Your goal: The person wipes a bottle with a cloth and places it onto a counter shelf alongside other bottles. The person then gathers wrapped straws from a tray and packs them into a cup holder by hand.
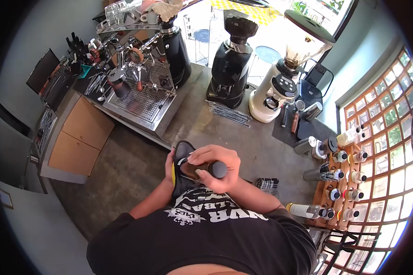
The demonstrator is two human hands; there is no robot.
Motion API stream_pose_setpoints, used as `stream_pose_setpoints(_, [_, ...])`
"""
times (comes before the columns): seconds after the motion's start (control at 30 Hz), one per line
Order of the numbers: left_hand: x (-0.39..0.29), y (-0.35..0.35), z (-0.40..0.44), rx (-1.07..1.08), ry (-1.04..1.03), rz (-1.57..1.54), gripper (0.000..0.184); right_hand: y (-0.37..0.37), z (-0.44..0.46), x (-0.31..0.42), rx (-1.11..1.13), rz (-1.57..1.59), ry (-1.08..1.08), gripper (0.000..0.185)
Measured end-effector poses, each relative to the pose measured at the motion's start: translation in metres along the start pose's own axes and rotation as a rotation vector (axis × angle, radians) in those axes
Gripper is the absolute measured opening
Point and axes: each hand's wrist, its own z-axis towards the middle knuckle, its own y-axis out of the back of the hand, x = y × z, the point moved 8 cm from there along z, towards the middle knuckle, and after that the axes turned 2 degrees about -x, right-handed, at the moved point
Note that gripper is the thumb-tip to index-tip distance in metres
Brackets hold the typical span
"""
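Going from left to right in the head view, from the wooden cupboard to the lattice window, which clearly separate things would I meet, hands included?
Wooden cupboard, left hand, right hand, white grinder, lattice window.

Pale grey walls (62,23) close in the left side, a small framed picture (5,198) hanging low there. The floor (101,192) is dark, mottled grey-brown. A grey counter (206,130) runs ahead and round to the right; at left, a cabinet (80,142) shows light wooden doors with small knobs. On the right, a large window (385,114) — many panes in a reddish-brown grid — glows with daylight, a wooden rack (323,201) before it. Straight ahead, a bright opening shows round-topped stools (268,54) and a yellow-and-white checked cloth (261,16).
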Motion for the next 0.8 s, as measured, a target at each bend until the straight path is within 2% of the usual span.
stream_pose_setpoints(0.1, [-0.009, 0.015, -0.013, 0.017, -0.012, -0.001, 0.082, -0.011, -0.010, -0.009, -0.010, 0.025, -0.037, 0.020])
stream_pose_setpoints(0.2, [-0.018, 0.030, -0.031, -0.152, -0.046, 0.119, 0.082, -0.018, -0.016, -0.030, 0.005, 0.064, -0.098, 0.021])
stream_pose_setpoints(0.23, [-0.020, 0.027, -0.038, -0.175, -0.044, 0.125, 0.077, -0.020, -0.018, -0.038, -0.002, 0.079, -0.151, 0.021])
stream_pose_setpoints(0.33, [-0.026, 0.061, -0.066, -0.437, -0.016, 0.320, 0.068, -0.020, -0.030, -0.066, -0.077, 0.180, -0.334, 0.024])
stream_pose_setpoints(0.37, [-0.024, 0.045, -0.068, -0.354, -0.009, 0.202, 0.059, -0.018, -0.035, -0.070, -0.127, 0.222, -0.396, 0.024])
stream_pose_setpoints(0.4, [-0.026, 0.049, -0.069, -0.364, -0.008, 0.219, 0.058, -0.018, -0.038, -0.074, -0.177, 0.264, -0.454, 0.025])
stream_pose_setpoints(0.53, [-0.036, 0.062, -0.077, -0.448, 0.008, 0.256, 0.050, -0.033, -0.046, -0.059, -0.172, 0.203, -0.302, 0.018])
stream_pose_setpoints(0.6, [-0.043, 0.066, -0.073, -0.455, 0.029, 0.244, 0.048, -0.049, -0.037, -0.044, -0.030, 0.107, -0.166, 0.027])
stream_pose_setpoints(0.63, [-0.044, 0.075, -0.076, -0.591, 0.047, 0.268, 0.042, -0.060, -0.031, -0.037, 0.046, 0.097, -0.082, 0.028])
stream_pose_setpoints(0.67, [-0.047, 0.077, -0.075, -0.588, 0.062, 0.288, 0.041, -0.073, -0.026, -0.027, 0.121, 0.084, 0.002, 0.029])
stream_pose_setpoints(0.73, [-0.052, 0.083, -0.074, -0.578, 0.093, 0.326, 0.043, -0.096, -0.023, -0.021, 0.228, 0.133, 0.053, 0.033])
stream_pose_setpoints(0.77, [-0.054, 0.076, -0.074, -0.692, 0.094, 0.348, 0.045, -0.107, -0.023, -0.018, 0.279, 0.127, 0.085, 0.032])
stream_pose_setpoints(0.8, [-0.059, 0.080, -0.072, -0.663, 0.094, 0.340, 0.045, -0.118, -0.022, -0.016, 0.333, 0.121, 0.119, 0.032])
